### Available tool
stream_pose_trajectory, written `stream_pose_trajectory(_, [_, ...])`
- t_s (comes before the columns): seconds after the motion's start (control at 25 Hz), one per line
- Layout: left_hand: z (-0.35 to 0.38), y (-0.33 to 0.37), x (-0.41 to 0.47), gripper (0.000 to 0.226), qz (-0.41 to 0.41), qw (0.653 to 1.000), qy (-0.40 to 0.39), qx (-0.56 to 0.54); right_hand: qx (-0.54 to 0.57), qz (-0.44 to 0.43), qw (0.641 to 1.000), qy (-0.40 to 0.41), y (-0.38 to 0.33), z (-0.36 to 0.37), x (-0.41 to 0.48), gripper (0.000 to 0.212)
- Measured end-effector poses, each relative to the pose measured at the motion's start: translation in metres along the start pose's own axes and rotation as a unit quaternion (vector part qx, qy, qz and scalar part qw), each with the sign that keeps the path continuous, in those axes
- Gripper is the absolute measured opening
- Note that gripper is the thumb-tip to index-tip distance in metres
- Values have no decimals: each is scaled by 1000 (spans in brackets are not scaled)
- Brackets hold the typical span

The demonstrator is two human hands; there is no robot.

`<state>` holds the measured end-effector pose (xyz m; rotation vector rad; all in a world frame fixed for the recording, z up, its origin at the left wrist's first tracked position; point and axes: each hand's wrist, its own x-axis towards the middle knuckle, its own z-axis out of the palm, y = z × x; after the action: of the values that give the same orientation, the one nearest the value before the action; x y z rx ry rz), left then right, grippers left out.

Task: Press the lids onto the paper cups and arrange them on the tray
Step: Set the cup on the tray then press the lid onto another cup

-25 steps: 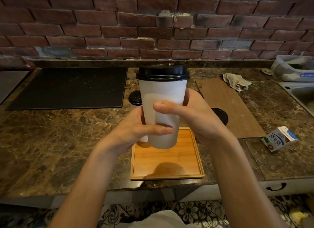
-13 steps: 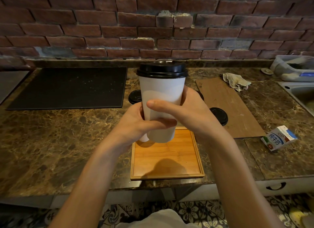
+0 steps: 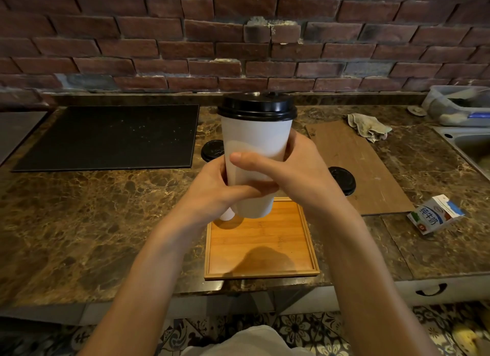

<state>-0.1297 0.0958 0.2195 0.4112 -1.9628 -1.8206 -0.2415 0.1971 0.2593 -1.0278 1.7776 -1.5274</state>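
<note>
Head view: the paper cup (image 3: 256, 154) is held upright above the far edge of the tray (image 3: 261, 274), with its black lid (image 3: 257, 106) seated. The left grip (image 3: 212, 188) and right grip (image 3: 297, 175) both wrap its lower wall. Capping looks done, so the next move is probably to lower it onto the tray. Another white cup (image 3: 227, 215) peeks out at the tray's far-left corner, so land right of it, inside the raised rim. The near half of the tray is free. A loose lid (image 3: 342, 179) lies on the table (image 3: 79, 209).

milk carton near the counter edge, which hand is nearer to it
Right. The right hand grips the paper cup on the side toward the milk carton; the left hand grips the cup's far side.
</note>
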Motion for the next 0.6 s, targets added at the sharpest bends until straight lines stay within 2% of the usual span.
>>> stream_pose_trajectory(0.28, [-4,10,-4,41,-14,998,-48,-28,40,-17,998,-46,-2,-9,-2,46])
stream_pose_trajectory(0.6, [-6,7,-9,43,-33,996,-75,-47,83,-1,991,-102,7,-12,-4,52])
